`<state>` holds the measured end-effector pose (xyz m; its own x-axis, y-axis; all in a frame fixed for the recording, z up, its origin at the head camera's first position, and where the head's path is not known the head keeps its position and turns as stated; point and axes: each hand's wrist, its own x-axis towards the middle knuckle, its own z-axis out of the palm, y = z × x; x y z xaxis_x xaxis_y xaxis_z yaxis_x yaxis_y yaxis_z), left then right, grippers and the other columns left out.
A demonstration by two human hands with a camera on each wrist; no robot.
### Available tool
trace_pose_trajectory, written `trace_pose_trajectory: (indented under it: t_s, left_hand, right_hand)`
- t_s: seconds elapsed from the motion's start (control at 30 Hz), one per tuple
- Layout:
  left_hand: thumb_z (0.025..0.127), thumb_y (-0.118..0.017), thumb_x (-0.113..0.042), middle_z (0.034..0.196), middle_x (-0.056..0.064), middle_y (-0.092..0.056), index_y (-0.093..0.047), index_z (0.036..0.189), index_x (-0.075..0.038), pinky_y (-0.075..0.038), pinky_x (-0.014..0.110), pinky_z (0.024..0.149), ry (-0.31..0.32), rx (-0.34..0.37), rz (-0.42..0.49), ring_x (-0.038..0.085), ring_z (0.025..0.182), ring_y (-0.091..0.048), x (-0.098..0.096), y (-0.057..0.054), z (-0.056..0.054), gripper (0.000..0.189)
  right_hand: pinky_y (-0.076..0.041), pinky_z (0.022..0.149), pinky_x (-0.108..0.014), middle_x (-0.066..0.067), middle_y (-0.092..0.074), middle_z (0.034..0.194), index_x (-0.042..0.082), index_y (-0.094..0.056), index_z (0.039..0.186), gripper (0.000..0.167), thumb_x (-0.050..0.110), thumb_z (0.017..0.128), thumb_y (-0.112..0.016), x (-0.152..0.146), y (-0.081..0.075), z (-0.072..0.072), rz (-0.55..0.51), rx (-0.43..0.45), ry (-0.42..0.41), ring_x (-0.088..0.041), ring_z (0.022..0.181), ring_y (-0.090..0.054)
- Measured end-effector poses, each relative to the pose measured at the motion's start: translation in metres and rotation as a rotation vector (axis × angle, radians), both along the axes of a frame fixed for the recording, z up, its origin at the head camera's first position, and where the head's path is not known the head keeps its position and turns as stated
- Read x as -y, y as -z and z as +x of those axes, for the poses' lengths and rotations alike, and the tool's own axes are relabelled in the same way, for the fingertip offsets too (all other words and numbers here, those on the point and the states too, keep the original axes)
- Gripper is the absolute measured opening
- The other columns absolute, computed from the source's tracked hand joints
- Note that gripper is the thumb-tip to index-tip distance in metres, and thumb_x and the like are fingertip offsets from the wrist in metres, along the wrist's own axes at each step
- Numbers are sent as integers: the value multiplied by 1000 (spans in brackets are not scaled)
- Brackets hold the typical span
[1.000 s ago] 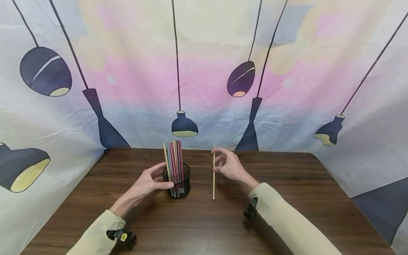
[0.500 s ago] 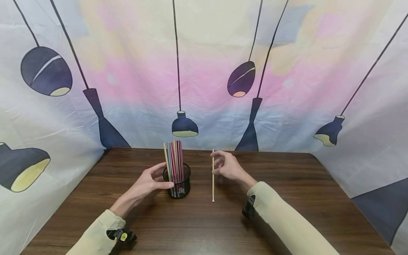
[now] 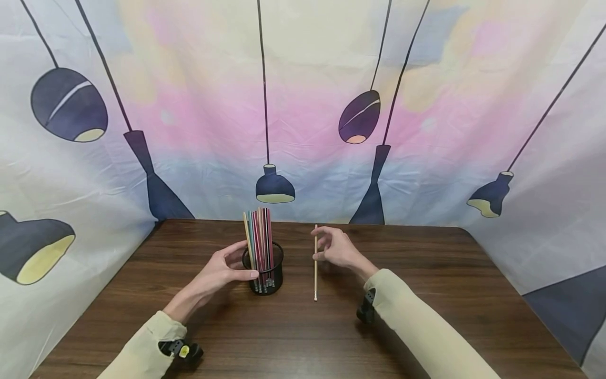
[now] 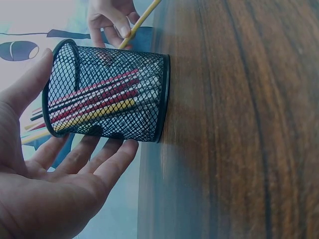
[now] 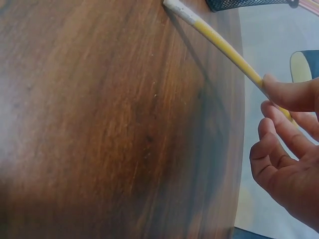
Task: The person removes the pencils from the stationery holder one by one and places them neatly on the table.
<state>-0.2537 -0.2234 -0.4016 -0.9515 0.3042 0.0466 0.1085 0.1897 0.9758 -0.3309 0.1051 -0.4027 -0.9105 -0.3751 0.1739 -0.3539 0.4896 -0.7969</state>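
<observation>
A black mesh pencil cup (image 3: 278, 280) stands upright on the table, with several pencils (image 3: 259, 237) in red, yellow, blue and dark tones leaning in it, eraser ends down. My left hand (image 3: 213, 273) holds the cup from its left side, thumb at the near rim and fingers round the far side. To the right of the cup, my right hand (image 3: 341, 250) pinches a yellow pencil (image 5: 229, 50) between thumb and fingers on its upper part. That pencil is nearly upright, its white eraser (image 5: 175, 7) right at the tabletop, where its shadow meets it.
The dark wood-grain table (image 3: 303, 337) spans the lower view, its far edge just behind the cup. A cloth backdrop (image 3: 208, 158) printed with hanging lamps rises behind and at both sides. Black camera straps (image 3: 366, 305) sit on the wrists.
My right hand has lowered the yellow pencil and shifted it slightly left and nearer, bringing its eraser down to the table. The left hand and pencil cup have stayed in place.
</observation>
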Motion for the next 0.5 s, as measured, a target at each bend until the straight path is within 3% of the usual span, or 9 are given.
trace_pose_trajectory:
  t_s: [0.3,0.5]
  left_hand:
    - [91,-83,-14,154,27,-50,-30,165,-1,-45,52,109,3,3,-8,45,139,-50,0,0,-1,92]
    - [91,-84,-14,154,26,-50,-31,164,-1,-44,51,108,4,-1,-9,45,140,-50,1,0,-1,91]
  right_hand:
    - [-48,66,-31,-5,-70,91,0,-67,136,57,-2,83,-87,5,5,-2,35,23,-6,-17,68,-59]
    - [-48,68,-31,-4,-70,88,-1,-69,133,55,-1,82,-89,9,7,-3,69,33,2,-16,75,-62]
